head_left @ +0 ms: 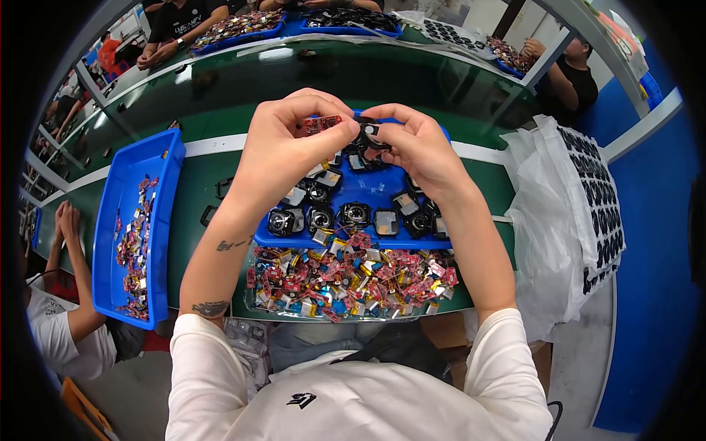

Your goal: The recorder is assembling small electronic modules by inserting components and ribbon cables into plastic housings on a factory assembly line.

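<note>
Both my hands are raised close together over a blue tray (pixel 375 192). Pinched between the thumb and fingers of my left hand (pixel 298 140) is a small red circuit board (pixel 322 125). My right hand (pixel 419 151) grips a small black housing (pixel 370 132) with a pale patch on it. The two parts meet or nearly meet at my fingertips; exact contact is hidden. Below them in the tray lie several black watch-like housings (pixel 354 214), some with pale rectangular pieces. Nearer me, a clear tray holds a heap of red circuit boards with wires and silver battery cells (pixel 360 279).
At left stands a long blue bin (pixel 163 250) with more boards. White plastic sheeting (pixel 544 220) and a rack of black parts (pixel 599 198) are at right. Across the green conveyor (pixel 294 81) people work beside blue trays; another person's hands (pixel 68 220) rest at far left.
</note>
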Demonstrator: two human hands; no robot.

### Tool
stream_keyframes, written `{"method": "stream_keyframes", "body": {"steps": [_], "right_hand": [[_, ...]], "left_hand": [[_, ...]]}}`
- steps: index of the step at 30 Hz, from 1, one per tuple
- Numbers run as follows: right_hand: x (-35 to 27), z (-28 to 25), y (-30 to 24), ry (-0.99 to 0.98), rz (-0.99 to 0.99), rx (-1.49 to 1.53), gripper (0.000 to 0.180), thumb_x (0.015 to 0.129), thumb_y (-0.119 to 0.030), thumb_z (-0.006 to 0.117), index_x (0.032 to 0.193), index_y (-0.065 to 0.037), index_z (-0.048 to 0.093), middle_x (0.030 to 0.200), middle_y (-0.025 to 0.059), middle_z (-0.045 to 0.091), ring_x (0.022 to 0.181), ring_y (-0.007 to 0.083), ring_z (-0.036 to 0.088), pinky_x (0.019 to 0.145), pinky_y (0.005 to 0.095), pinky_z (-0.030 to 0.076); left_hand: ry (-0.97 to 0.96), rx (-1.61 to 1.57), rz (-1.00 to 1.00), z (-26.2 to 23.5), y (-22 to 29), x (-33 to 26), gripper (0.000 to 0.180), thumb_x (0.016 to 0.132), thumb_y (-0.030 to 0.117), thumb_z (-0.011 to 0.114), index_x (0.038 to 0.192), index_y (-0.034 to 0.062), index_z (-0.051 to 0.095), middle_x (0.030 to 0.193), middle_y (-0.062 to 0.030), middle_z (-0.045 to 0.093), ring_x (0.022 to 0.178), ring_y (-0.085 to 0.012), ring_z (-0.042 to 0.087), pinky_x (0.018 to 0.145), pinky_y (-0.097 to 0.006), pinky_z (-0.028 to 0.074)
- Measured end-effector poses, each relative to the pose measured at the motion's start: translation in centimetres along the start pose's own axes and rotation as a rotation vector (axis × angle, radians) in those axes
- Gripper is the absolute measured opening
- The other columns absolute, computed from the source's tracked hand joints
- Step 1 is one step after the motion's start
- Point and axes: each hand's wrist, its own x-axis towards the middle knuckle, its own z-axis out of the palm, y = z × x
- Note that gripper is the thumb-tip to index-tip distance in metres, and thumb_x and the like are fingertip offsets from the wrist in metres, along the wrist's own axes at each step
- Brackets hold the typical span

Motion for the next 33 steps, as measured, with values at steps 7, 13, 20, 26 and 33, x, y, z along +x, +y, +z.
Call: {"method": "stream_keyframes", "body": {"steps": [7,13,20,26,33], "right_hand": [[-0.6,1.0,0.2,0.083,-0.206,0.098,0.029,0.084,-0.003,0.062,0.113,0.0,0.055,0.091,0.006,0.064,0.079,0.0109,0.063,0.065,0.0212,0.053],[-1.6,2.4,-0.5,0.126,-0.325,0.09,0.022,0.084,0.001,0.06,0.106,0.005,0.057,0.084,0.0087,0.065,0.078,0.0127,0.065,0.068,0.0235,0.056],[-2.4,3.0,-0.8,0.153,-0.382,0.055,0.021,0.084,0.004,0.058,0.105,0.005,0.056,0.087,0.0114,0.066,0.077,0.0135,0.066,0.068,0.0234,0.056],[-2.6,3.3,-0.7,0.141,-0.414,0.023,0.021,0.083,0.002,0.06,0.104,0.005,0.056,0.087,0.0105,0.066,0.079,0.0126,0.066,0.069,0.0228,0.055],[-2.6,3.7,-0.4,0.148,-0.51,-0.064,0.018,0.086,-0.001,0.06,0.102,0.004,0.057,0.087,0.0101,0.066,0.08,0.0123,0.065,0.07,0.0222,0.054]], "left_hand": [[0.115,0.066,0.006,1.0,-0.6,-0.2,0.012,0.079,0.009,0.068,0.082,-0.0029,0.069,0.1,-0.0076,0.064,0.07,-0.0033,0.057,0.06,-0.017,0.044],[0.214,0.123,0.105,2.1,0.6,-1.1,0.013,0.079,0.009,0.068,0.081,-0.0038,0.069,0.112,-0.0129,0.063,0.066,-0.0031,0.056,0.056,-0.017,0.044],[0.187,0.125,0.083,2.3,0.4,-1.0,0.013,0.079,0.008,0.067,0.082,-0.0043,0.069,0.113,-0.0132,0.063,0.065,-0.0026,0.056,0.054,-0.016,0.042],[0.205,0.097,0.077,2.1,0.1,-0.9,0.014,0.079,0.009,0.067,0.081,-0.0043,0.069,0.108,-0.0128,0.065,0.064,-0.0021,0.054,0.054,-0.016,0.042],[0.229,0.112,0.096,2.0,-0.1,-0.9,0.014,0.08,0.009,0.067,0.081,-0.0048,0.069,0.107,-0.013,0.066,0.064,-0.003,0.054,0.054,-0.017,0.043]]}}
